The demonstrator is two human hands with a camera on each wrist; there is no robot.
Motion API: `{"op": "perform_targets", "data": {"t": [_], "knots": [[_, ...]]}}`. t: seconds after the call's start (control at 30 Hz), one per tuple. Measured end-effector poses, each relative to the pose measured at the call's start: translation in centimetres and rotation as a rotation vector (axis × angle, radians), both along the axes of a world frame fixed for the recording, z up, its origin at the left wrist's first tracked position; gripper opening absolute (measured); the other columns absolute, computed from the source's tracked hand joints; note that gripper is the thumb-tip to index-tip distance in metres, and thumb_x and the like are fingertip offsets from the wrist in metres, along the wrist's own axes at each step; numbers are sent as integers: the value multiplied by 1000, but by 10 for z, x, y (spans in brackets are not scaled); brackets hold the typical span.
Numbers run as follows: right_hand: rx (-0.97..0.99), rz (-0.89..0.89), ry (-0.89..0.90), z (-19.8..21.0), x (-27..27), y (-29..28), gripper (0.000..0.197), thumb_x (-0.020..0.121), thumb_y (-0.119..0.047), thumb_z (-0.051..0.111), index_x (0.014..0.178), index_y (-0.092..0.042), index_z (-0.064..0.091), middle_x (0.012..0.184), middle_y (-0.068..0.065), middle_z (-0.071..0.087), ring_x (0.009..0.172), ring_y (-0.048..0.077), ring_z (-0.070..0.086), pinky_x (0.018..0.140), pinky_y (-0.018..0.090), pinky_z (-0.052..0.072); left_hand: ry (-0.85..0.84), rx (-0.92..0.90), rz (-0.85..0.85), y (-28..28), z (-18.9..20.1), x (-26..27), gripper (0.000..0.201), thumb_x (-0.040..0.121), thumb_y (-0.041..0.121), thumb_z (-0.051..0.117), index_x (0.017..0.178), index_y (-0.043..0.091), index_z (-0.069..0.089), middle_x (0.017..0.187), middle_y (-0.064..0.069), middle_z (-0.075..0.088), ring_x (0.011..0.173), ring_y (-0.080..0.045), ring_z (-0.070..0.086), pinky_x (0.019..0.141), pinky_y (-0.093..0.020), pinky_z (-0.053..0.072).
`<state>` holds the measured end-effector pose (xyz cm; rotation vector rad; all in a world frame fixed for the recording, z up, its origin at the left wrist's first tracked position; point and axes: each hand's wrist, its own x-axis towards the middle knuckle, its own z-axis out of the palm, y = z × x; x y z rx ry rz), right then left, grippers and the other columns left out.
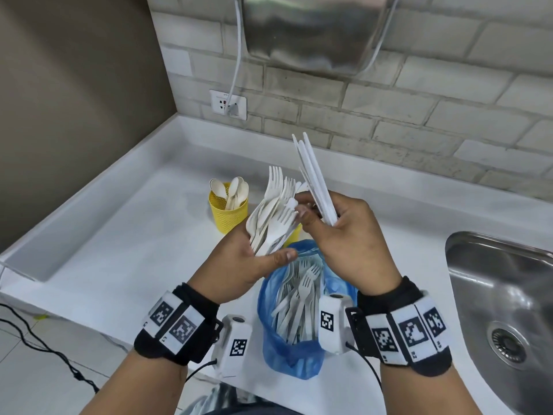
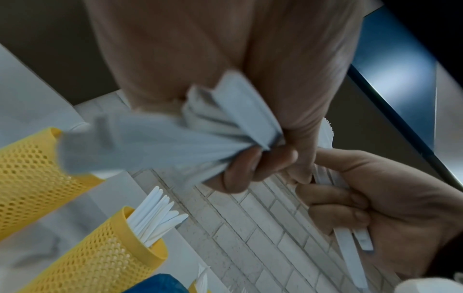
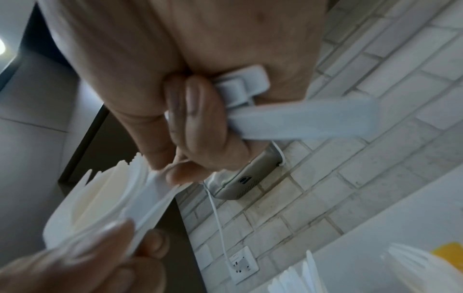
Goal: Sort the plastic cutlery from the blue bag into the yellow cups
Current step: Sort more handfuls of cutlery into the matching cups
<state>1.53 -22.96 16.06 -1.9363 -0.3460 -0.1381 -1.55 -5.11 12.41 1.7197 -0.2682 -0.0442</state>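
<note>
My left hand (image 1: 257, 259) grips a fanned bundle of white plastic forks (image 1: 275, 217) by the handles, tines pointing up. My right hand (image 1: 323, 217) holds several white knives (image 1: 314, 178) upright, and its fingertips touch the top of the fork bundle. In the right wrist view the fingers (image 3: 195, 119) curl round the knife handles (image 3: 300, 119). Below both hands, the open blue bag (image 1: 293, 351) holds more forks. One yellow mesh cup (image 1: 229, 212) holds spoons. Another yellow cup (image 2: 100, 257), mostly hidden in the head view, holds knives (image 2: 155, 218).
The white counter (image 1: 119, 235) has a raised rim at the back and left. A steel sink (image 1: 502, 295) lies to the right. A metal unit (image 1: 314, 31) hangs on the brick wall, with a cable running to the wall socket (image 1: 228, 103).
</note>
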Motion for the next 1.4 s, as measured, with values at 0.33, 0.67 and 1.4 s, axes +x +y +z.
{"op": "perform_targets", "data": {"t": [0.33,0.67,1.4], "knots": [[-42,-76,-21,-4,4,-1,14,92,-34,75,86,-21,78,76,-6,76,74,11,73,75,41,60,-57,-27,35,-5,-11,3,63,89,6,76,145,20,51,137,17,64,132,-1,55,107,-13,40],[-19,-28,-100,-3,3,-3,11,96,-25,71,86,-22,70,76,-10,69,76,10,68,73,34,56,-29,-40,21,-6,-13,7,64,86,7,80,140,27,53,126,25,68,120,6,61,97,-8,44],[120,-86,-85,-16,-2,-4,6,95,-23,69,94,-21,64,78,-12,64,72,9,61,72,29,52,65,-153,35,-6,-13,-2,58,92,11,73,145,17,51,141,-2,64,133,-23,58,116,-52,41]]}}
